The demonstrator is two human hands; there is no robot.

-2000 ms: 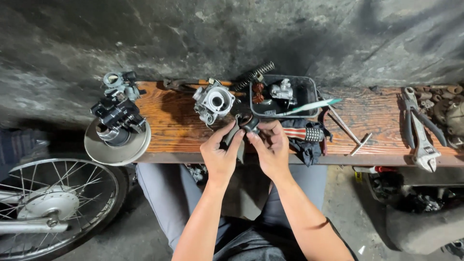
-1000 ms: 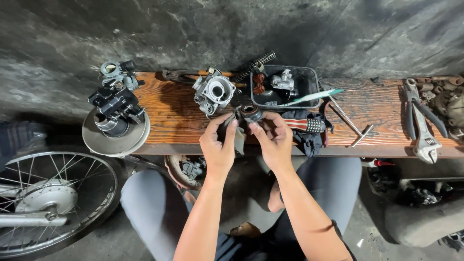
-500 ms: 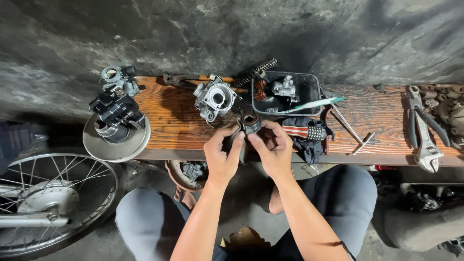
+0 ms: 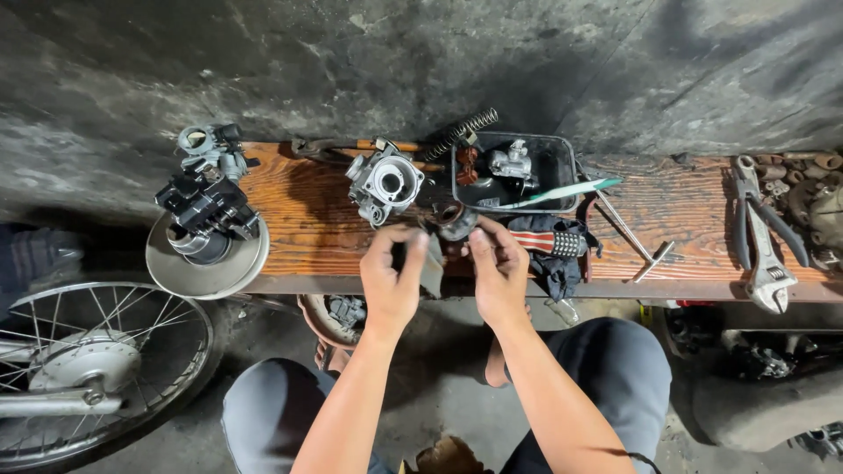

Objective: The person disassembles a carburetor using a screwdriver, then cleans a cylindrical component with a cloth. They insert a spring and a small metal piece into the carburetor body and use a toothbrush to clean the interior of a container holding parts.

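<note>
My left hand (image 4: 392, 279) pinches a dark grey rag (image 4: 431, 263) over the front edge of a wooden bench (image 4: 307, 219). My right hand (image 4: 497, 268) grips the other side of the rag together with a small round metal part (image 4: 455, 219) held at the fingertips. A silver carburetor body (image 4: 385, 184) lies on the bench just beyond my left hand. Behind my right hand stands a black tray (image 4: 553, 167) with another metal part (image 4: 512, 161) in it.
A coil spring (image 4: 462, 132) leans on the tray. A dark carburetor rests on a round metal disc (image 4: 206, 259) at the left. Work gloves (image 4: 553, 246), a T-handle tool (image 4: 628, 233) and pliers (image 4: 762, 233) lie to the right. A spoked wheel (image 4: 88, 369) stands below left.
My hands have stayed together at the bench's front edge, working the rag and small part. My knees have spread wider apart.
</note>
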